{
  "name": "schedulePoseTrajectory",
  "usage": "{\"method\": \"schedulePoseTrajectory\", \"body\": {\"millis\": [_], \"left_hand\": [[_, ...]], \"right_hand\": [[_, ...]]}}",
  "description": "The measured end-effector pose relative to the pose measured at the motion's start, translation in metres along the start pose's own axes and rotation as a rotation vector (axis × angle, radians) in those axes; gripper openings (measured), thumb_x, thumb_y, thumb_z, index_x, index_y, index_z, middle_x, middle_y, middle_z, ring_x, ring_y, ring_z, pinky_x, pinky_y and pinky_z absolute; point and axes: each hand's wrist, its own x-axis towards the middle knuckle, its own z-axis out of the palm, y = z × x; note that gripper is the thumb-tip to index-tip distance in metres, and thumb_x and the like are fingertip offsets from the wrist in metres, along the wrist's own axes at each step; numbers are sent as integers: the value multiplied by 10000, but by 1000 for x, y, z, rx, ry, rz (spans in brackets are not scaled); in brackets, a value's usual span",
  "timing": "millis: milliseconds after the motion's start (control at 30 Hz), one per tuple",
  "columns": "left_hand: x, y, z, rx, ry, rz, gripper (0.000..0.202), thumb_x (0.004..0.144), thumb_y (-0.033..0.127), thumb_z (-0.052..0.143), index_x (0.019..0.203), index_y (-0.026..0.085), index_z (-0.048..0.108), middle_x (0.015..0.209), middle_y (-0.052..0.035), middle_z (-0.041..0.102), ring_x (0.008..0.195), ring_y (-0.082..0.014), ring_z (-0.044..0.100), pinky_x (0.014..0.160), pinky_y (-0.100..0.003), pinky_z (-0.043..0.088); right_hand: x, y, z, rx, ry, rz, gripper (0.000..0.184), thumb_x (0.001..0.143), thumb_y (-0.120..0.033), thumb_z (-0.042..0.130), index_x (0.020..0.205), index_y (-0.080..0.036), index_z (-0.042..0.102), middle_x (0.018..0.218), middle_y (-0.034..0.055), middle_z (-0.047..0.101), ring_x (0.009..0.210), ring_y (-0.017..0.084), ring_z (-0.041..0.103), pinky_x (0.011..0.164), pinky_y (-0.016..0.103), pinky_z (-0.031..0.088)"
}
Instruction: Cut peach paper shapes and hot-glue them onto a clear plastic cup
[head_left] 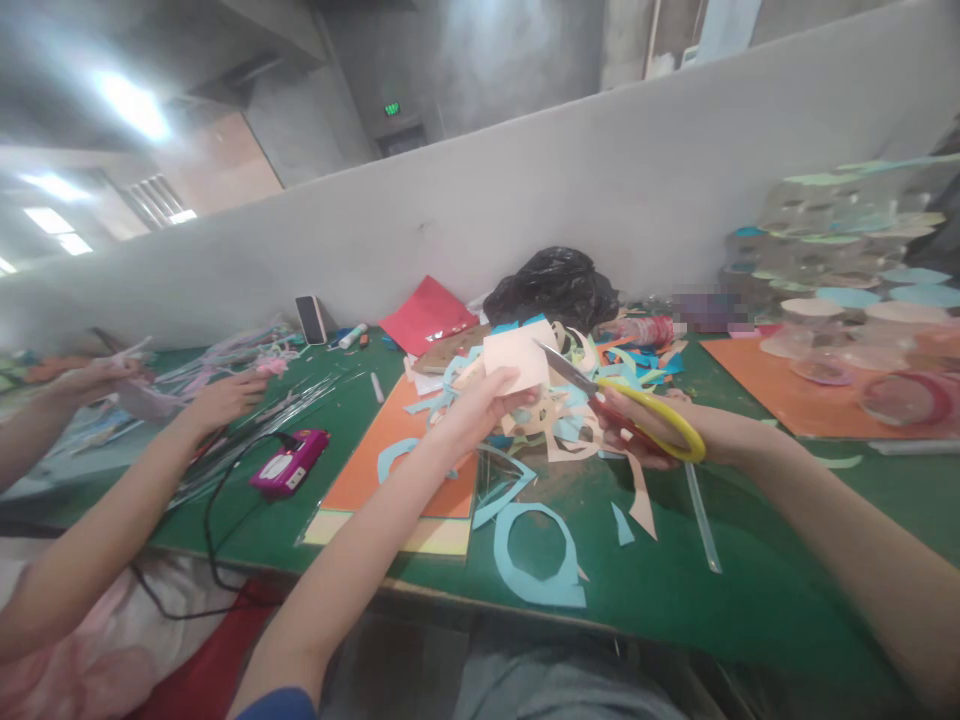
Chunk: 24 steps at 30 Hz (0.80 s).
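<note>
My left hand (480,405) pinches a pale cream piece of paper (516,362) and holds it up over the green table (750,590). My right hand (645,425) grips yellow-handled scissors (637,405). Their blades point up-left and meet the paper's right edge. Below both hands lies a heap of blue and cream paper offcuts (555,415). A blue ring-shaped scrap (536,555) lies nearer the table's front edge.
Orange and yellow sheets (405,470) lie left of the scraps. A pink device (289,465) with a black cable sits further left. Another person's arms (112,500) work at the left. A black bag (551,285), red paper (427,312), a phone (310,318) and stacked paper discs (847,260) stand behind.
</note>
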Motion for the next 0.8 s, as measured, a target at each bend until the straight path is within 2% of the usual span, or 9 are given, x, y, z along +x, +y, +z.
{"method": "schedulePoseTrajectory", "body": {"millis": [100,200,400,533,700,800], "left_hand": [[-1,-1,-1,76,-8,2,209,807,277,669,947,122,667,941,-76,689,858,-175,665,866,-350,523],[-3,-3,-2,137,29,-41,263,788,292,695,1003,149,646,957,-66,685,903,-193,675,892,-364,514],[0,2,-3,167,-42,-45,239,795,291,677,981,143,654,941,-79,695,833,-183,671,829,-343,534],[2,5,-3,132,-53,-42,200,794,260,662,933,118,662,898,-80,692,793,-166,658,811,-338,542],[1,4,0,35,5,-92,151,788,218,658,891,121,605,894,-88,705,821,-197,706,942,-425,518],[-1,2,0,-30,7,-145,206,813,277,649,929,149,537,936,-120,728,915,-253,728,1043,-490,448]], "right_hand": [[0,5,-3,92,-91,37,471,879,-718,389,824,-258,478,717,-13,504,471,101,358,438,287,275],[0,7,-5,57,-108,24,486,913,-699,336,801,-238,443,698,-30,462,469,88,370,454,275,279],[3,9,-6,-30,-62,3,486,923,-686,343,824,-221,444,667,-49,451,417,61,361,434,248,243],[9,16,-8,-98,-12,19,537,913,-718,317,778,-217,453,543,-63,400,384,73,349,432,247,222],[14,21,-9,-68,-6,0,543,903,-736,307,764,-224,423,572,-57,428,354,66,343,397,247,208],[16,22,-8,-55,-4,-19,525,909,-721,314,755,-230,417,552,-55,414,347,71,326,385,253,212]]}}
